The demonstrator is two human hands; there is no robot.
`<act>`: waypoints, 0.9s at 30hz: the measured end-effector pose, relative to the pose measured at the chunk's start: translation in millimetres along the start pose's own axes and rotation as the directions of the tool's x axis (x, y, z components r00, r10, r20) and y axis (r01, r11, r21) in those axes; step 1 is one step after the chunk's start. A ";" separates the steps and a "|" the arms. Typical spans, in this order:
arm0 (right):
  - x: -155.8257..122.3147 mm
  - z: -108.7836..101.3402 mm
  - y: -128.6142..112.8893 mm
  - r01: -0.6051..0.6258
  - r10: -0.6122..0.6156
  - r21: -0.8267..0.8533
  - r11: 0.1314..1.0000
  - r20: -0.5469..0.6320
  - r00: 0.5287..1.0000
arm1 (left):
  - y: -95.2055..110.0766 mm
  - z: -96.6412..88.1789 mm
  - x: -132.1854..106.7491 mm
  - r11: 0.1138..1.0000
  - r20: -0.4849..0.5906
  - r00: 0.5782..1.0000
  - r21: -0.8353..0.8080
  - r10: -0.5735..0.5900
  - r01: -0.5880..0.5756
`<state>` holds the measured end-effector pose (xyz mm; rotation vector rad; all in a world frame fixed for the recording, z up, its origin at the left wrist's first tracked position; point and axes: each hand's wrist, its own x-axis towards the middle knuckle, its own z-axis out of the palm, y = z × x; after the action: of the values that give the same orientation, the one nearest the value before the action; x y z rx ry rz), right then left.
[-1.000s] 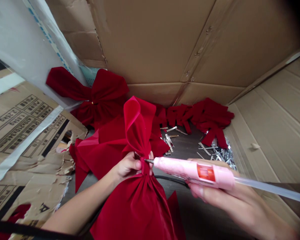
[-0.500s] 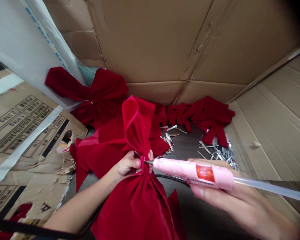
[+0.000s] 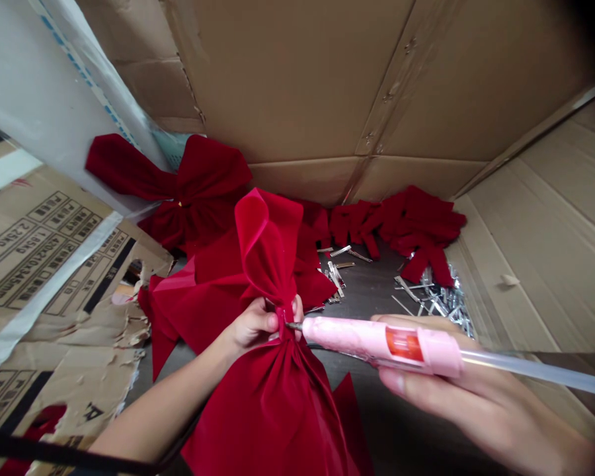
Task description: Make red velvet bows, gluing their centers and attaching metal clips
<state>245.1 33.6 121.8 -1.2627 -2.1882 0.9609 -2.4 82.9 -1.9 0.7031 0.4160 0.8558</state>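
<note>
The left hand [image 3: 255,325] is pinching the red bow [image 3: 265,410] mid-length; the right hand [image 3: 456,396], gripping the glue gun [image 3: 350,337], is pointing leftward across it.

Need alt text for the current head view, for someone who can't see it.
The right hand holds a pink glue gun, its metal tip at the gathered middle of a red bow gripped by the left hand. Behind lie another red bow, red fabric pieces and metal clips, with cardboard panels around.
</note>
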 end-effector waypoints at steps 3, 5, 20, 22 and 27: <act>-0.4 0.1 0.5 -0.007 0.006 0.011 1.000 0.016 1.000 | -0.1 0.9 0.3 1.000 -0.011 1.000 -0.004 0.009 -0.009; 0.2 0.0 0.0 0.001 -0.001 0.012 1.000 0.028 1.000 | 0.2 1.7 0.4 1.000 -0.011 1.000 -0.004 0.016 -0.016; -2.4 -1.0 0.9 0.013 -0.013 -0.047 0.999 0.003 1.000 | 1.2 3.4 2.2 0.998 0.030 0.998 0.023 0.049 -0.050; -1.2 -1.1 0.8 0.006 -0.005 -0.037 0.999 0.014 1.000 | 1.3 4.7 4.2 0.998 0.035 0.998 0.032 0.057 -0.058; -5.6 1.8 6.2 -0.005 0.004 -0.059 0.998 -0.018 1.000 | 0.4 7.6 7.3 0.995 0.041 0.995 0.050 0.089 -0.091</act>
<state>250.2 30.3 115.8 -1.2986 -2.2152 0.8895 6.3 86.0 3.3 0.7898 0.3757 0.9173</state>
